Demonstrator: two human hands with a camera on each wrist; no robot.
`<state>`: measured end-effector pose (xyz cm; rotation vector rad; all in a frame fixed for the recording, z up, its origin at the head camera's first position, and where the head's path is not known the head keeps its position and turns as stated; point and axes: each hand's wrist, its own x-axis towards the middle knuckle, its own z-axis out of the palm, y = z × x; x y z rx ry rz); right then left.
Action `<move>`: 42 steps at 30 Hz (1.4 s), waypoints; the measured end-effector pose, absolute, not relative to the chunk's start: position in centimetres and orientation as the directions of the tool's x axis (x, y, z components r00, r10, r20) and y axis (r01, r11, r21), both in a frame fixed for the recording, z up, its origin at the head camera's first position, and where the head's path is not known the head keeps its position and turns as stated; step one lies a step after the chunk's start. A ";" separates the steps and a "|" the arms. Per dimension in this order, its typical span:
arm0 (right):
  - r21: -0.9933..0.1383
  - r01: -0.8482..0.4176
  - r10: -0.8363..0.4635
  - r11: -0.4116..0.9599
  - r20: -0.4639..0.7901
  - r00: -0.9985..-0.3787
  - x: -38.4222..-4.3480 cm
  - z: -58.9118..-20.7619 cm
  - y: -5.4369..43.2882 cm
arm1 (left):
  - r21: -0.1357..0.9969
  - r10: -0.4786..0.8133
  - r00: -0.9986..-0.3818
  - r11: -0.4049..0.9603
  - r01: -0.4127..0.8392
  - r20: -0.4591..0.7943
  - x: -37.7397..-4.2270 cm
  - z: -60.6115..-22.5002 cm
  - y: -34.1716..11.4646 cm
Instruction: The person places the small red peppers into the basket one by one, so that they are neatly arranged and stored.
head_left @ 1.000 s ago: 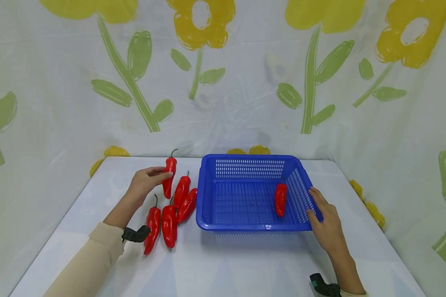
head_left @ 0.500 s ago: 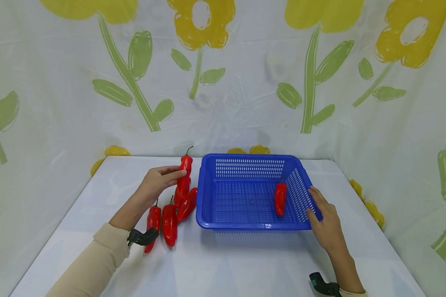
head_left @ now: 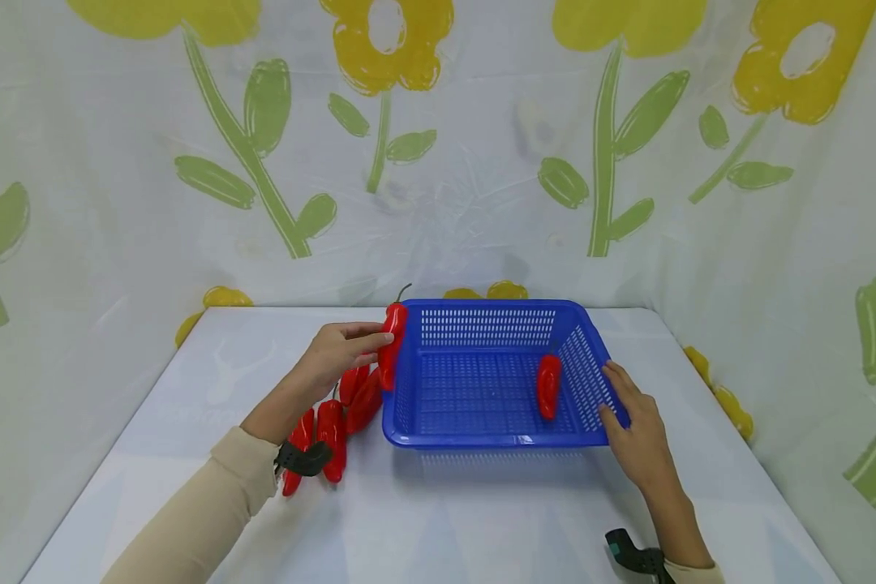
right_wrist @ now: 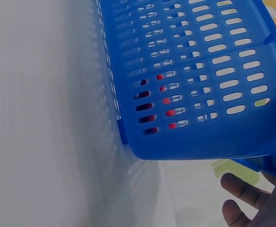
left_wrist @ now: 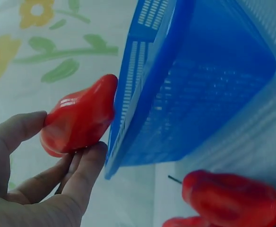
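Note:
My left hand pinches a red chili pepper between thumb and fingers. The pepper stands upright, its green stem on top, at the left rim of the blue plastic basket. From the left wrist view, this pepper's tip end looks close to the basket wall; whether they touch I cannot tell. My right hand holds the basket's right rim, the thumb lying at the edge; the right wrist view shows two fingers outside the wall, with the rim hiding the rest. Inside the basket lies one red pepper, towards the right.
Several red peppers lie on the white table left of the basket, partly covered by my left arm and wrist strap. A flower-printed cloth hangs behind and at both sides of the table.
My left hand has carried its pepper rightward, from above the loose peppers to the basket's left rim. My right hand and the basket stay put, and the view shifts slightly.

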<state>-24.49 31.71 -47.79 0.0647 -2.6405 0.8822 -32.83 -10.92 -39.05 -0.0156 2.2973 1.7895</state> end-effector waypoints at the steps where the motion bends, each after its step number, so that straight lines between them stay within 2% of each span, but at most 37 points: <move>1: -0.576 -0.150 0.069 0.804 0.340 -0.938 -24.5 -47.7 31.7 | 0.956 0.136 -0.973 0.253 -0.147 -0.186 -32.9 -39.1 -10.6; 13: -0.587 -0.136 0.074 0.798 0.320 -0.945 -24.8 -47.7 31.0 | 0.966 0.173 -0.961 0.184 -0.182 -0.214 -33.3 -38.7 -7.9; 28: -0.577 -0.158 0.057 0.801 0.337 -0.940 -24.4 -47.6 31.5 | 0.954 0.141 -0.962 0.223 -0.201 -0.235 -33.9 -39.6 -4.8; 37: -0.577 -0.163 0.061 0.801 0.349 -0.935 -24.3 -47.9 31.6 | 0.957 0.228 -0.941 0.207 -0.204 -0.250 -34.6 -40.1 -3.3; 42: -0.579 -0.173 0.057 0.797 0.356 -0.933 -24.3 -47.7 31.6 | 0.943 0.266 -0.911 0.195 -0.268 -0.314 -35.4 -39.3 -2.1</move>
